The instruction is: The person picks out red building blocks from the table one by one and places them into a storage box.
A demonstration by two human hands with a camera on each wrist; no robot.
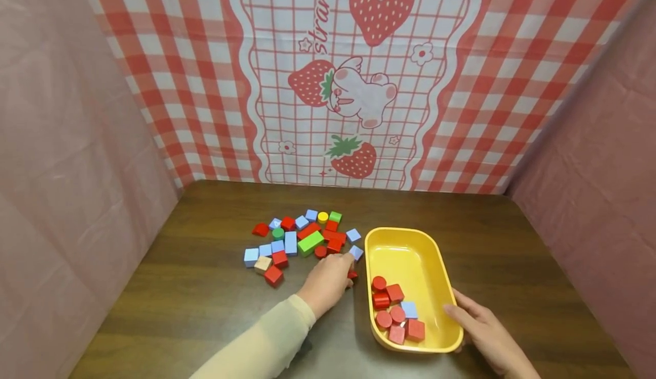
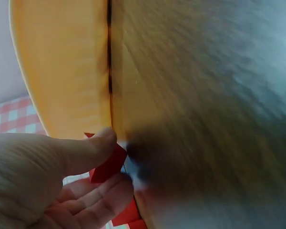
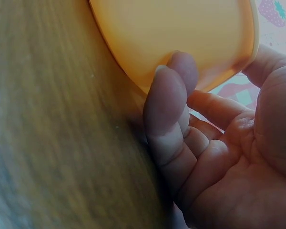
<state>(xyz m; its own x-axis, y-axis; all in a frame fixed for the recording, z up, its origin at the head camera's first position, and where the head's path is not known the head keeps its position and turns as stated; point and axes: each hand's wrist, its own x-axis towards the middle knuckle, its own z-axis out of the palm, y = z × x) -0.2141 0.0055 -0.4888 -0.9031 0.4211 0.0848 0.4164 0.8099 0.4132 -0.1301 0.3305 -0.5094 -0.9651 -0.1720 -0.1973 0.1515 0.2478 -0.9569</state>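
Note:
My left hand (image 1: 328, 282) is just left of the yellow tray (image 1: 415, 265), pinching a red block (image 2: 108, 164) between thumb and fingers. In the head view only a pointed red bit of that block shows past the fingertips. The right hand (image 1: 484, 328) holds the tray at its right side, the thumb over the rim and the fingers against the outer wall (image 3: 181, 28). Inside the tray, toward its near end, lie several red blocks (image 1: 415, 330) and one light blue block (image 1: 409, 310).
Left of the tray, loose blocks spread over the dark wooden table (image 1: 169, 310): red, blue, a long green block (image 1: 310, 243), a yellow cylinder (image 1: 323, 217) and a plain wooden block (image 1: 263, 264). A strawberry-print cloth (image 1: 333, 83) hangs behind, with pink curtains (image 1: 589, 140) at both sides.

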